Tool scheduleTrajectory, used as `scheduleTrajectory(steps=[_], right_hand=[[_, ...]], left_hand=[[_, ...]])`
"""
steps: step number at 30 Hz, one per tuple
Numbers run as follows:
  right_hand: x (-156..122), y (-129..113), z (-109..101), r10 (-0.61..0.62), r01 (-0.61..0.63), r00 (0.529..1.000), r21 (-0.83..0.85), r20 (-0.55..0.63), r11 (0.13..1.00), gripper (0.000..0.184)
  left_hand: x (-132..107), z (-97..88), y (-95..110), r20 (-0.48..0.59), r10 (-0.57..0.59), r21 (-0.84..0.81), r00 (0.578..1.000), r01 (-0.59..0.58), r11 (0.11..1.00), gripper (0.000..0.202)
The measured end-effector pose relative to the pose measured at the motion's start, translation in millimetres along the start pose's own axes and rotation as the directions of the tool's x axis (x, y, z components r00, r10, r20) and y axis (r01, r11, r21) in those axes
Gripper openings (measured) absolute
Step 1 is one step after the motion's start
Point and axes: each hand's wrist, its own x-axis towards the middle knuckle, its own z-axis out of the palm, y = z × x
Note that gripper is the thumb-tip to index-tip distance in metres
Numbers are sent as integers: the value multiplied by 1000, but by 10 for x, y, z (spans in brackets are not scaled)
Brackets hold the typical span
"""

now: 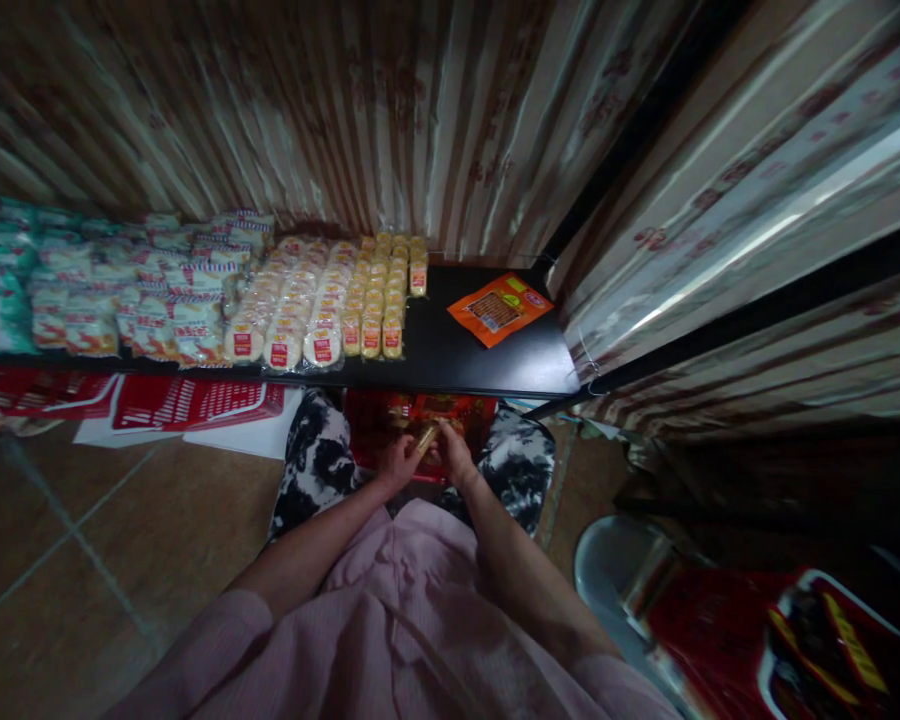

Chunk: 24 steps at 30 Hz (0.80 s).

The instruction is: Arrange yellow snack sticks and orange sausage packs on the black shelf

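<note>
My left hand [399,462] and my right hand [454,452] meet over a red basket [420,412] that sits between my knees. Both close round a small yellowish snack packet [427,437], the fingers curled on it. The basket holds more orange and red packets, dim and hard to make out. Above it runs a black shelf [457,355]. Rows of small yellow packets [381,300] and round cracker packs [292,305] lie on the shelf's left part. A single orange packet [500,308] lies alone on the right part.
Green and white snack bags [82,290] fill the shelf's far left. Red and white printed sheets [157,405] lie on the tiled floor under the shelf. Patterned curtains hang behind and to the right. A grey stool [607,565] and red bags [757,640] stand at lower right.
</note>
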Motion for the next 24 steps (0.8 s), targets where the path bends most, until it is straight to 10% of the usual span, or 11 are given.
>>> scheduleTrajectory(steps=[24], right_hand=[[-42,237,-36,-88,90,988,-10,130,996,34]], left_hand=[[108,64,-229,-8,-324,-443,946,287,849,21]])
